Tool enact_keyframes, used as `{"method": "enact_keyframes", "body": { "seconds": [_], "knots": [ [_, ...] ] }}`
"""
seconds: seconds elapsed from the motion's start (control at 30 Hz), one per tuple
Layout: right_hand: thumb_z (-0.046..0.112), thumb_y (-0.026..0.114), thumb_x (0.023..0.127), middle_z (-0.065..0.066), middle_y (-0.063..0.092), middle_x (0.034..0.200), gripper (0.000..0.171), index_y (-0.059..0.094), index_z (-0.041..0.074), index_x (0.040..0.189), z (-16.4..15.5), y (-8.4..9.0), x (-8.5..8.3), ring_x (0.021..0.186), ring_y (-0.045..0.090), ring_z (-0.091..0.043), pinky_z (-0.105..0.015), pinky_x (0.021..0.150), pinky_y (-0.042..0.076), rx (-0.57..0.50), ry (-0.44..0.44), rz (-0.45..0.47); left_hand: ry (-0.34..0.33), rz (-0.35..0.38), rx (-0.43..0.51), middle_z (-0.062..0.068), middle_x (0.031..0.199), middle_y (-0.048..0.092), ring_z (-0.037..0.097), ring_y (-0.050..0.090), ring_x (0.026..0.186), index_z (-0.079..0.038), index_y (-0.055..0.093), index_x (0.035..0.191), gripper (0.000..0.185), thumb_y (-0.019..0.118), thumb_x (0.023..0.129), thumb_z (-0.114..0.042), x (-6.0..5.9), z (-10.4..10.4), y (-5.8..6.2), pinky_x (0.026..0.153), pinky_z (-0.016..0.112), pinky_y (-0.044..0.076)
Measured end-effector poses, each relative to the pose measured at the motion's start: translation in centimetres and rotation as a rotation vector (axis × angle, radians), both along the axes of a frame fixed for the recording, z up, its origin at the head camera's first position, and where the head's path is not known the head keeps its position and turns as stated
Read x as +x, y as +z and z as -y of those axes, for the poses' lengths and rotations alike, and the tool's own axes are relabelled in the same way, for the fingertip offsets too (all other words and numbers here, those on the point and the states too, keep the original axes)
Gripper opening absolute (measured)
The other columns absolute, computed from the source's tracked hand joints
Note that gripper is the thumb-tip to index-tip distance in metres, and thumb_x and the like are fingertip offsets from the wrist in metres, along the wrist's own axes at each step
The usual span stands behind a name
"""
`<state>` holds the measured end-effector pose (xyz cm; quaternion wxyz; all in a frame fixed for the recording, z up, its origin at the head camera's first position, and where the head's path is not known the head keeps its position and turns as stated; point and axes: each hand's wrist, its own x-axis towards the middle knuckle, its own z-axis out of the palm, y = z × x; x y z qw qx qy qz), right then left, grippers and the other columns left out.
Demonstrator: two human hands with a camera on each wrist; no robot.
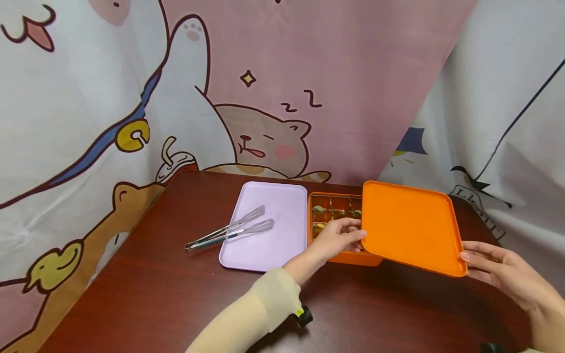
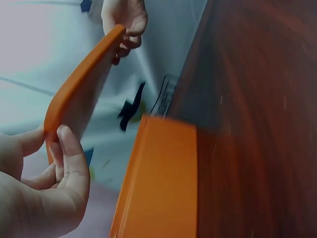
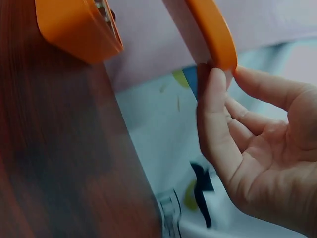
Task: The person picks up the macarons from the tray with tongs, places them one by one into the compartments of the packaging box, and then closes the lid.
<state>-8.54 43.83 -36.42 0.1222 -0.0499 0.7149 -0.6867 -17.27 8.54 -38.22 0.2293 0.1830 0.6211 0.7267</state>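
Both hands hold an orange lid (image 1: 410,225) in the air, tilted, with its right side lower in the head view. My left hand (image 1: 340,236) pinches its left edge between thumb and fingers. The right hand (image 1: 499,264) pinches the lower right corner. Under and left of the lid stands an orange box (image 1: 353,258) on the table, partly hidden by the lid and my left hand. Its visible part has a clear divider grid (image 1: 331,202) with small greenish and brown items in the compartments, too small to make out.
Left of the box lies a pale lilac tray (image 1: 282,245). Metal tongs (image 1: 229,234) rest across its left edge, tips on the tray and hinge end on the dark wooden table (image 1: 167,294). A cartoon-printed curtain (image 1: 353,98) hangs behind the table and along its sides.
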Motion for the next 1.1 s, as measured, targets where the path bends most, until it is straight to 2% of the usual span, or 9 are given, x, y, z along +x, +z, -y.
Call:
{"method": "enact_keyframes", "body": {
  "seconds": [0.2,0.37,0.53,0.67,0.77,0.83,0.9,1.03,1.1],
  "knots": [
    [-0.004,0.046,0.095,0.004,0.07,0.102,0.033,0.064,0.017,0.113,3.8,0.7,-2.2,0.088,0.068,-0.012,-0.029,0.072,0.055,0.025,-0.009,-0.089,0.07,-0.079,-0.082,0.005,0.083,0.062,0.012,0.059,0.064,0.003,0.061,0.117,0.03,0.062,0.09,-0.011,-1.4,3.6,0.8,0.06,0.025,0.054],
    [-0.001,0.054,0.092,0.007,0.069,0.095,0.024,0.064,0.014,0.109,6.5,1.5,-3.5,0.08,0.068,-0.01,-0.025,0.068,0.054,0.163,-0.095,-0.209,0.126,-0.177,-0.124,0.012,0.085,0.064,0.014,0.064,0.063,0.002,0.063,0.113,0.029,0.066,0.087,-0.009,-2.1,5.5,1.5,0.063,0.032,0.056],
    [0.007,0.061,0.09,0.011,0.068,0.09,0.017,0.063,0.005,0.107,9.1,2.2,-4.2,0.075,0.068,-0.008,-0.021,0.065,0.054,0.322,-0.204,-0.311,0.254,-0.381,-0.222,0.015,0.087,0.068,0.015,0.068,0.066,0.001,0.067,0.105,0.022,0.068,0.085,-0.008,-2.5,6.7,2.0,0.063,0.03,0.056],
    [0.018,0.065,0.089,0.016,0.069,0.082,0.026,0.062,-0.003,0.105,10.8,2.7,-4.4,0.072,0.066,0.001,-0.013,0.066,0.05,0.516,-0.312,-0.371,0.373,-0.58,-0.35,0.008,0.089,0.07,0.014,0.069,0.072,-0.005,0.07,0.101,0.018,0.069,0.085,-0.013,-2.7,7.4,2.4,0.065,0.022,0.053],
    [0.025,0.064,0.09,0.017,0.067,0.087,0.032,0.065,0.002,0.112,11.7,2.9,-4.3,0.075,0.058,0.01,-0.009,0.065,0.045,0.673,-0.402,-0.403,0.44,-0.676,-0.399,0.004,0.093,0.068,0.015,0.069,0.079,-0.01,0.073,0.102,0.018,0.071,0.084,-0.015,-2.8,7.8,2.6,0.068,0.018,0.051],
    [0.025,0.062,0.091,0.011,0.067,0.096,0.033,0.065,0.007,0.118,12.2,2.8,-4.2,0.08,0.052,0.013,-0.008,0.064,0.043,0.738,-0.445,-0.414,0.46,-0.688,-0.39,0.005,0.096,0.066,0.017,0.069,0.084,-0.011,0.073,0.104,0.02,0.071,0.083,-0.014,-2.8,7.9,2.6,0.069,0.017,0.051],
    [0.021,0.06,0.093,0.001,0.065,0.106,0.032,0.063,0.011,0.124,12.7,2.6,-4.1,0.082,0.049,0.01,-0.009,0.065,0.044,0.762,-0.458,-0.429,0.459,-0.661,-0.359,0.008,0.096,0.065,0.019,0.07,0.086,-0.01,0.073,0.106,0.023,0.071,0.083,-0.011,-2.8,8.0,2.6,0.068,0.017,0.052],
    [0.018,0.055,0.096,-0.02,0.059,0.121,0.039,0.054,0.01,0.133,13.5,1.9,-4.0,0.087,0.049,0.009,-0.007,0.069,0.043,0.71,-0.409,-0.439,0.43,-0.521,-0.259,0.014,0.101,0.062,0.023,0.069,0.089,-0.004,0.071,0.109,0.026,0.069,0.083,-0.003,-2.9,8.0,2.2,0.067,0.018,0.053],
    [0.021,0.051,0.097,-0.022,0.055,0.127,0.043,0.047,0.009,0.139,13.7,1.6,-4.0,0.091,0.047,0.012,-0.005,0.072,0.041,0.679,-0.372,-0.422,0.407,-0.429,-0.189,0.018,0.106,0.061,0.026,0.068,0.091,-0.001,0.069,0.112,0.027,0.065,0.085,0.0,-3.0,7.9,1.9,0.07,0.021,0.054]
  ]
}}
